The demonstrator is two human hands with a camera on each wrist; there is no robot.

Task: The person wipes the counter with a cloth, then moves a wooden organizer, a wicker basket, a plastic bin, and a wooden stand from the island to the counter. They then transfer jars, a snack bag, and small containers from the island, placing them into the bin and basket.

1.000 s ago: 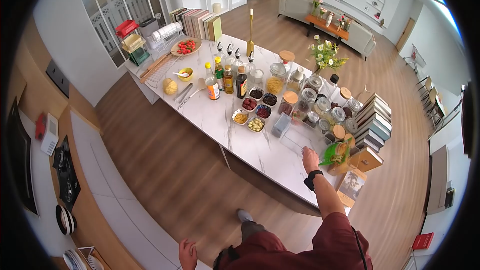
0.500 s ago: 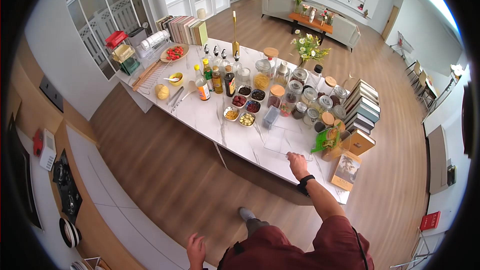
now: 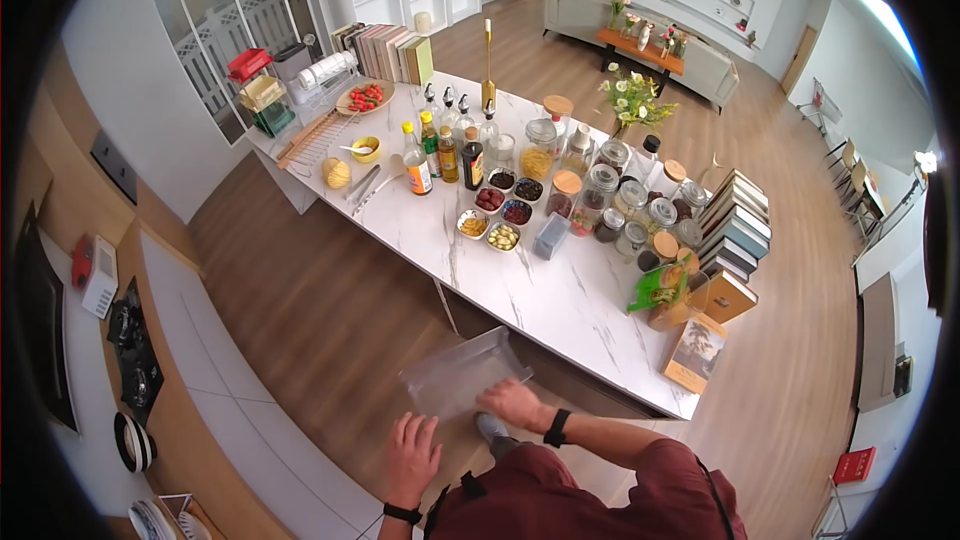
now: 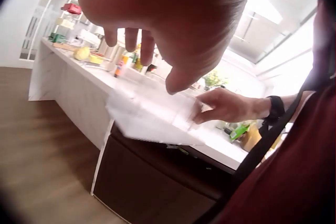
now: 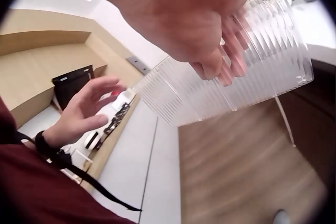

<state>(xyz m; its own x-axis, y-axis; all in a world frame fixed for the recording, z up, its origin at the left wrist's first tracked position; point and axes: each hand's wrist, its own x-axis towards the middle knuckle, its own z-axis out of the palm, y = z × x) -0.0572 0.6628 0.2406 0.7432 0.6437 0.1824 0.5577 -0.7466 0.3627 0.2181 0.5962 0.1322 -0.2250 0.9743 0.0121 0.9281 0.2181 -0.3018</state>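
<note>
1. Since a second ago, the clear ribbed tray (image 3: 462, 372) has left the desk (image 3: 560, 305). It now hangs over the wooden floor (image 3: 330, 340), just in front of the person.
2. Fingers of the right hand (image 3: 513, 402) curl round its near rim. The left hand (image 3: 413, 458) is spread just beside it, holding nothing.
3. Lifting off looks done; the tray seems empty and is not yet set down anywhere.
4. Jars (image 3: 640, 210) and small bowls (image 3: 495, 215) stand on the desk.

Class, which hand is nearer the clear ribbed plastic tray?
Right. The right hand grips the clear ribbed plastic tray by its edge; the left hand hovers beside it.
</note>
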